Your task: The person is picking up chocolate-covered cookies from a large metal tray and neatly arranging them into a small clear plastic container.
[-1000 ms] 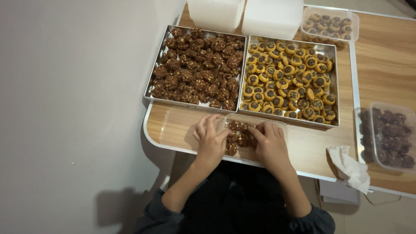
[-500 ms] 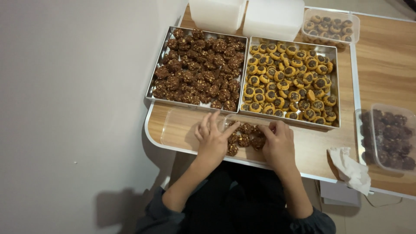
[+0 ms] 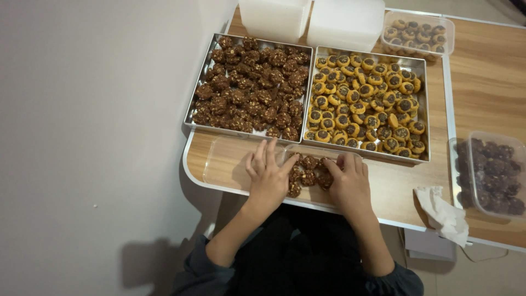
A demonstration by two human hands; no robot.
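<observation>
Both hands have barely shifted since the earlier frame. Fingers of the left hand (image 3: 268,178) lie spread and flat, empty, beside the dark cookies (image 3: 308,175) in a clear container (image 3: 307,151); the right hand (image 3: 348,183) curls over them, grip unclear. A nudge might push the container off the desk (image 3: 394,183) edge. Two trays (image 3: 249,87) sit behind, grey wall left.

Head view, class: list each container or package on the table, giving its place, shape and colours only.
Clear box, far right: rectangular, golden cookies.
Clear box, right edge: rectangular, dark cookies.
White tubs, far edge: two, squarish.
Clear lid, beside left hand: flat, transparent.
No labels, signs or screens.
</observation>
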